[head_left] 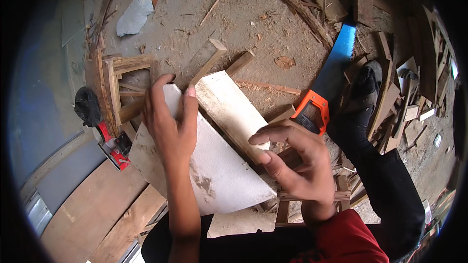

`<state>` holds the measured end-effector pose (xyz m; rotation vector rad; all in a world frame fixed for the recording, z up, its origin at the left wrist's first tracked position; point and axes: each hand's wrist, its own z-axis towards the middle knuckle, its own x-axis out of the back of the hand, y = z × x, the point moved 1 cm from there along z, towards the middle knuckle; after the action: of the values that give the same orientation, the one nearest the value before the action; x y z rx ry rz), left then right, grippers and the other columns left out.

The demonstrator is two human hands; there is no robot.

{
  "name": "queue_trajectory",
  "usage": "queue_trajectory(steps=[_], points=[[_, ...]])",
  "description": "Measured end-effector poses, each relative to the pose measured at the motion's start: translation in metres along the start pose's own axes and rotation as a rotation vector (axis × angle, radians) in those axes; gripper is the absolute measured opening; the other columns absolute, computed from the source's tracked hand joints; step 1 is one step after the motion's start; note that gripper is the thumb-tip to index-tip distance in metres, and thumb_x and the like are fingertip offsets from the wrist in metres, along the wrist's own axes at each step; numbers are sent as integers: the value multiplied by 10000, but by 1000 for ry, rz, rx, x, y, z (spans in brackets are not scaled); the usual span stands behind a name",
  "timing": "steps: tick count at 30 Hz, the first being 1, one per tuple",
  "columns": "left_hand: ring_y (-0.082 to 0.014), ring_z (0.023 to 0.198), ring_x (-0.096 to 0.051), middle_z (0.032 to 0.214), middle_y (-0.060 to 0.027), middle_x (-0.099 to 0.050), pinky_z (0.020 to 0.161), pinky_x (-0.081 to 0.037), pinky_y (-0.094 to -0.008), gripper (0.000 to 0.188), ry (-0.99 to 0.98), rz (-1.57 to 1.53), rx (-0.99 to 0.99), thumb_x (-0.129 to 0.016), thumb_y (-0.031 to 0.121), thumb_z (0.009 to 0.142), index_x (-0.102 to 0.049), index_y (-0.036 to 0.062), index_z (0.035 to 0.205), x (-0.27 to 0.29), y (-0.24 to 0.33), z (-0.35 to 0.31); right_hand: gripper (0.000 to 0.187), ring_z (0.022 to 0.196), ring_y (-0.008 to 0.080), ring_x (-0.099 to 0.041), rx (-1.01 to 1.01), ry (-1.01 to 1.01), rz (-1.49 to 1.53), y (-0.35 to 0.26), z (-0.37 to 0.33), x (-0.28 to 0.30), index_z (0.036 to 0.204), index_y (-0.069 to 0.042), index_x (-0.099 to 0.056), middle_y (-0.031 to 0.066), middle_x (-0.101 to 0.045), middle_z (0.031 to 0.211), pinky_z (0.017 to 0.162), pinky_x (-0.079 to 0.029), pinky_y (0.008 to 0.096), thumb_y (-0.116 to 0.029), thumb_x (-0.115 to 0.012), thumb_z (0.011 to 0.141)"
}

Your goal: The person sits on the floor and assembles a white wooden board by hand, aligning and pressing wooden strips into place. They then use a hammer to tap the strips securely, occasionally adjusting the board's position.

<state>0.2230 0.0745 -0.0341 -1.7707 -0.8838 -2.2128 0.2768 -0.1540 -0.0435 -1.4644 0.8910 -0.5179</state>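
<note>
A white, dirt-smudged panel with a slanted edge (219, 170) lies in front of me. My left hand (170, 119) grips its far end, fingers bent over the edge and the thumb near the corner of a narrow board. That narrow white-faced wooden board (231, 104) runs diagonally alongside the panel, with a dark gap between them. At the board's near end, my right hand (300, 160) has its thumb and forefinger curved around the corner; its other fingers are partly hidden. A handsaw with a blue blade (339, 51) and orange handle lies just beyond my right hand.
Wooden pieces (209, 58) stick out beyond the board. A wooden frame (117, 85) stands at left, near a red and black tool (117, 151). Scrap wood (409, 92) is heaped at right beside my black-shod foot (365, 87). A pale chunk (135, 13) lies far left.
</note>
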Motion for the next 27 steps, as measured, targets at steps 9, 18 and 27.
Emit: queue_trajectory(steps=[9,18,27], points=[[-300,1114,-532,1214,-193,-566,987,-408,-403,437,-34,-81,133,-572,237,930,-518,-8,1289,-3,6,-1,740,966,270,-664,-108,101,941,74,6,23,1124,116,-597,198,-681,1026,953,-467,412,-523,-228,1069],[-320,1163,-524,1266,-205,-553,1032,-375,-431,496,-37,-11,158,-471,361,969,-518,2,1307,-5,9,-3,464,1049,278,-668,-542,61,-46,177,58,-26,1190,76,-631,245,-691,1084,926,-492,373,-346,-547,1017],[-310,1145,-529,1248,-200,-562,1015,-383,-420,490,-43,-8,122,-483,364,972,-522,-3,1295,-4,5,-1,427,787,329,-699,-497,-10,-192,206,73,-40,1065,62,-700,245,-712,870,759,-527,400,-342,-615,957]])
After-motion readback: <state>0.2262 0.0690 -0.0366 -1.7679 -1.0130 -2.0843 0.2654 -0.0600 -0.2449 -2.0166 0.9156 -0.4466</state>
